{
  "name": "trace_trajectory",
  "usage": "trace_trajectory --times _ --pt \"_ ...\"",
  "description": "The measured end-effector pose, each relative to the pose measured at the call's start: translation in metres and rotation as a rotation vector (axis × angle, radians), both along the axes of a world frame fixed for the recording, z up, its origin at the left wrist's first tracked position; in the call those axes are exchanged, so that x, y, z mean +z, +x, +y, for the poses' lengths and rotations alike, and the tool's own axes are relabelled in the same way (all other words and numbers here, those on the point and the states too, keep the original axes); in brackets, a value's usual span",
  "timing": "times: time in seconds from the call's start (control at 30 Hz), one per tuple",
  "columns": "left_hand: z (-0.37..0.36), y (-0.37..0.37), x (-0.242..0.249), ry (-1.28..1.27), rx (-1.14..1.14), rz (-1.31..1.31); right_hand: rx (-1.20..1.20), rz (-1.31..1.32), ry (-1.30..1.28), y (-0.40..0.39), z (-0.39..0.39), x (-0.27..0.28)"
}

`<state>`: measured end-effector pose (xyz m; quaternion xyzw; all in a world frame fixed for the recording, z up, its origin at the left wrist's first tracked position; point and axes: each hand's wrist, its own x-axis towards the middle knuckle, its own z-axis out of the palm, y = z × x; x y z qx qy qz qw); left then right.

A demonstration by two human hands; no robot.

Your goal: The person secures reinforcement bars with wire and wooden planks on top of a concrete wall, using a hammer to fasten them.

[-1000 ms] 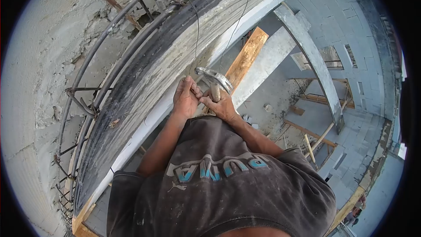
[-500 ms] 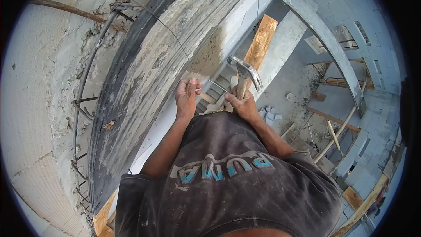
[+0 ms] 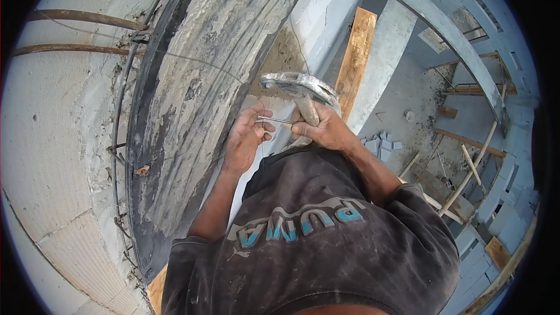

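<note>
A claw hammer (image 3: 300, 84) is in my right hand (image 3: 326, 129), its metal head up and its wooden handle against the palm. The same hand pinches a long thin nail (image 3: 275, 119) that points left. My left hand (image 3: 245, 137) is at the nail's far end, fingers half curled and apart around the tip. A thin wire (image 3: 224, 71) runs over the rough slab towards these fingers, and a fine strand hangs below them. Whether the wire goes around the nail is too small to tell.
To the left lies a rough concrete slab (image 3: 175, 116) with a dark edge, with steel rebar (image 3: 119, 122) beyond it. A wooden plank (image 3: 356, 58) rises beyond the hammer. Far below on the right, a floor holds broken blocks (image 3: 382, 147), a bucket (image 3: 409, 116) and wooden poles (image 3: 466, 169).
The hammer head has swung left and the nail now reaches my left hand. My left fingers have loosened from a pinch and spread. The whole view has shifted slightly.
</note>
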<state>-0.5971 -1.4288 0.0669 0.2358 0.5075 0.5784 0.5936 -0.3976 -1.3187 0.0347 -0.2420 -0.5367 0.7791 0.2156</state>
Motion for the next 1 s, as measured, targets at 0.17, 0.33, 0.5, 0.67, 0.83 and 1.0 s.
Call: trace_trajectory --times 0.17,0.33,0.5,0.67,0.83,1.0 --pt "-0.011 -0.008 -0.013 -0.075 0.073 -0.095 0.192 -0.082 0.060 0.010 0.020 0.004" --pt "-0.008 -0.009 -0.015 -0.232 -0.231 0.283 0.275 -0.150 0.042 0.005 0.030 0.008" --pt "0.014 0.003 0.017 -0.271 -0.338 0.471 0.246 -0.191 0.127 -0.003 0.036 0.021" --pt "0.015 0.001 0.025 -0.353 -0.535 0.545 0.108 -0.243 0.214 0.001 0.031 0.030" --pt "-0.018 0.017 0.012 -0.226 -0.255 0.171 -0.309 -0.019 -0.081 0.020 0.023 0.012" --pt "-0.019 0.033 0.010 -0.123 -0.018 -0.171 -0.380 0.043 -0.222 0.050 0.013 0.013"
